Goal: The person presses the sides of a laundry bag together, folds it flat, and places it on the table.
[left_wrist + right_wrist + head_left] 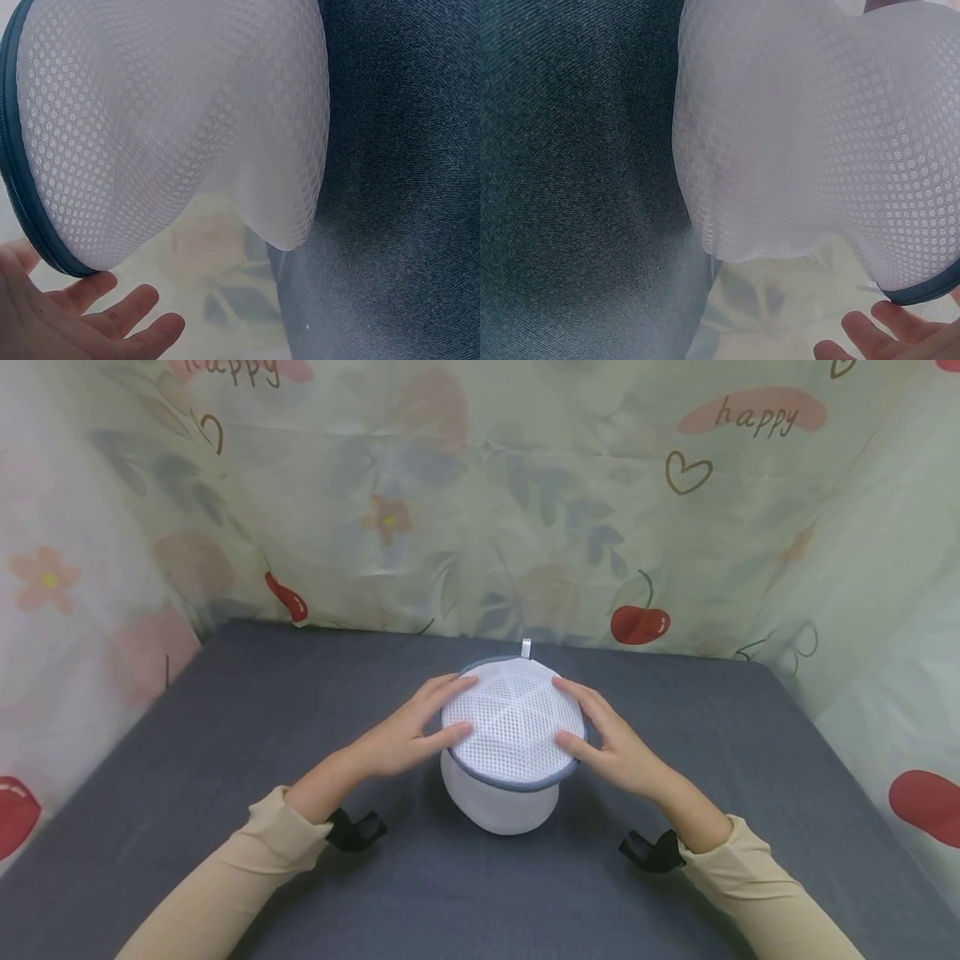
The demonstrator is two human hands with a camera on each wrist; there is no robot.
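Left grip [407,733] and right grip [622,752], spread, seemingly only touch the bag [517,722], which uneven pressure could buckle.

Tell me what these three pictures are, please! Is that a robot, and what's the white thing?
No robot here: these are a person's two bare hands. The big picture comes from a camera on the person's head, looking down. The other two come from little cameras on each wrist, so everything looks close and turned sideways.

The white thing is a mesh bag, full of tiny holes, with a blue rim and a small tab at the back. It seems to stand on a dark cloth, with a patterned curtain behind.

The left hand touches one side of the bag and the right hand the other, thumbs on top. I can't see anything inside it.
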